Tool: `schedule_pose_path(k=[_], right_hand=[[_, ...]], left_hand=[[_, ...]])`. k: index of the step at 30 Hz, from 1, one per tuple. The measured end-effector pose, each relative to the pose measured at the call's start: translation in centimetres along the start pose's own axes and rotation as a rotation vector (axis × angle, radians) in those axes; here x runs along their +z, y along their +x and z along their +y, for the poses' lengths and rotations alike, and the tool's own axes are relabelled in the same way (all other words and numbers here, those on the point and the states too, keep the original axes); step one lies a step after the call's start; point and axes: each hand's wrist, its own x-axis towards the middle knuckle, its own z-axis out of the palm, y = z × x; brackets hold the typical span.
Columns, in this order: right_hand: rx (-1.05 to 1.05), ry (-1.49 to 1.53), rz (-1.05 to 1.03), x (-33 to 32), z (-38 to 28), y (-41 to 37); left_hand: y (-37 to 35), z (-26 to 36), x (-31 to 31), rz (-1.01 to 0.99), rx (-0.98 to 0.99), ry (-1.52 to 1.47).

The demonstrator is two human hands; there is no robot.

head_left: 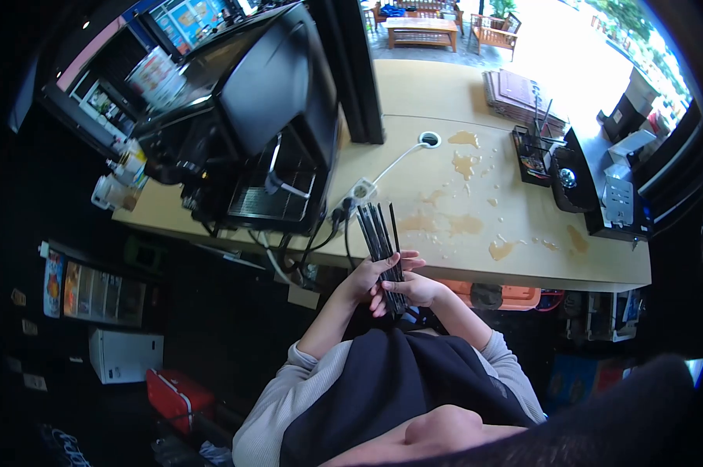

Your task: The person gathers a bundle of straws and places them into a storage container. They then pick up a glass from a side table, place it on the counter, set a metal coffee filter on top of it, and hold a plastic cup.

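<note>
A bundle of thin black sticks, perhaps straws (378,237), stands nearly upright in front of my body, just off the counter's front edge. My left hand (365,275) is wrapped round it from the left side, thumb across the front. From the right, my right hand (418,289) grips the lower part, its thumb over the sticks. One stick leans slightly apart from the others at the top. Behind the bundle, a white power strip (361,189) with plugged-in cables lies on the wooden counter (413,179).
A large black espresso machine (269,101) fills the counter's left. Brown liquid puddles (464,164) spread over its middle and right. Black trays (573,180) and stacked brown boards (518,95) are at the right. An orange container (515,296) sits beneath.
</note>
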Motion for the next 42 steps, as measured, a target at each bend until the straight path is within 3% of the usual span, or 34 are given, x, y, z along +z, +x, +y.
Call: schedule_pose_path(k=[10,23,24,25,28,35,39,42], right_hand=[[0.206,0.035,-0.137,8.7,10.5,3.8],[0.510,0.048,-0.408,18.9,23.4,11.0],[0.538,0.007,-0.390,19.9,23.7,11.7],[0.576,-0.104,-0.213,21.6,23.3,11.7],[0.672,0.038,-0.305,22.6,24.4,13.9],[0.753,0.044,-0.403,22.0,26.5,20.3],[0.868,0.022,-0.374,23.2,25.0,25.1],[0.918,0.055,-0.487,22.2,25.2,30.1]], left_hand=[[-15.7,-5.6,0.5,0.171,0.111,-0.100],[-36.0,-11.7,2.7,0.609,0.283,-0.154],[-37.1,-11.9,2.7,0.638,0.304,-0.156],[-37.9,-12.6,2.0,0.608,0.356,-0.154],[-40.1,-13.3,1.2,0.688,0.404,-0.161],[-43.0,-12.6,-2.9,0.772,0.411,-0.266],[-44.4,-10.5,-6.0,0.833,0.418,-0.229],[-46.0,-7.3,-8.7,0.908,0.351,-0.165]])
